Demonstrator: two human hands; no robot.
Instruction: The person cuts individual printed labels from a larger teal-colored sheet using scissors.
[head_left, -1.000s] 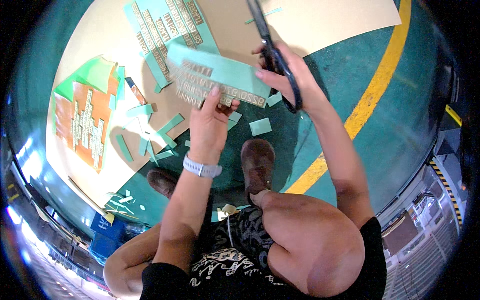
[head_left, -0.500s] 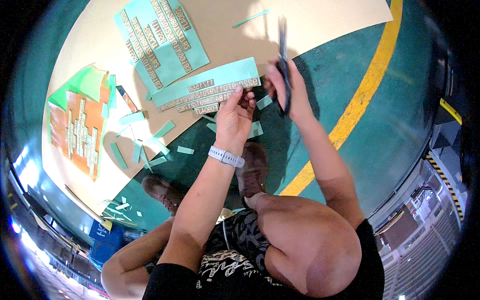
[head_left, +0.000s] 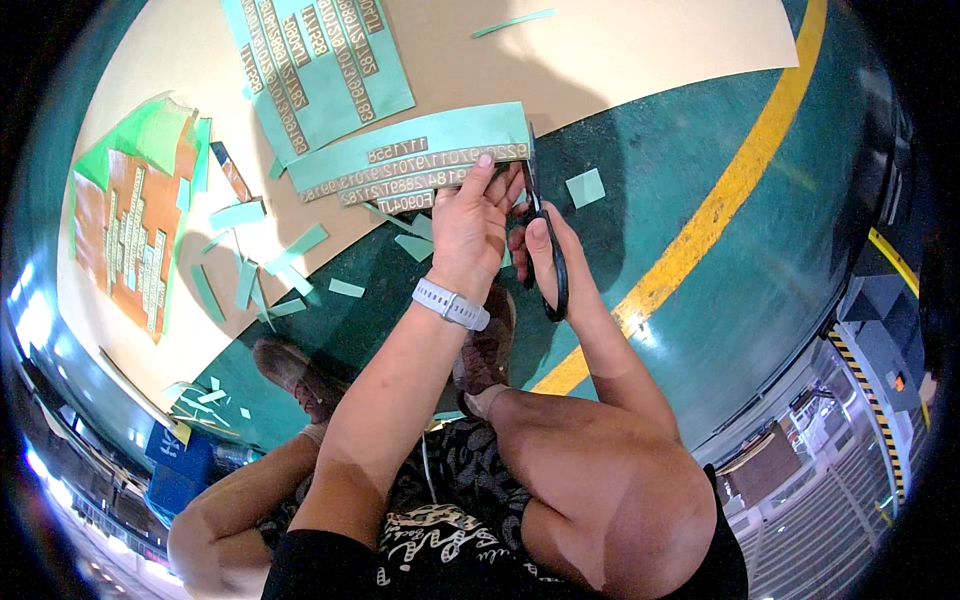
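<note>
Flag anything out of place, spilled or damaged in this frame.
Only cutting litter: small teal paper offcuts lie scattered over the tan sheet and the green floor. The left hand holds a teal strip while the right hand works scissors. Nothing looks damaged.

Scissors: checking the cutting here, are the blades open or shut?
Cannot tell. The scissors in the right hand meet the paper strip edge-on, so no gap is visible.

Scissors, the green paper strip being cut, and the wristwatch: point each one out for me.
scissors (head_left: 553, 270), head view, on the black handle loop.
green paper strip (head_left: 450, 135), head view, on its plain upper band.
wristwatch (head_left: 450, 305), head view, on the pale strap.
</note>
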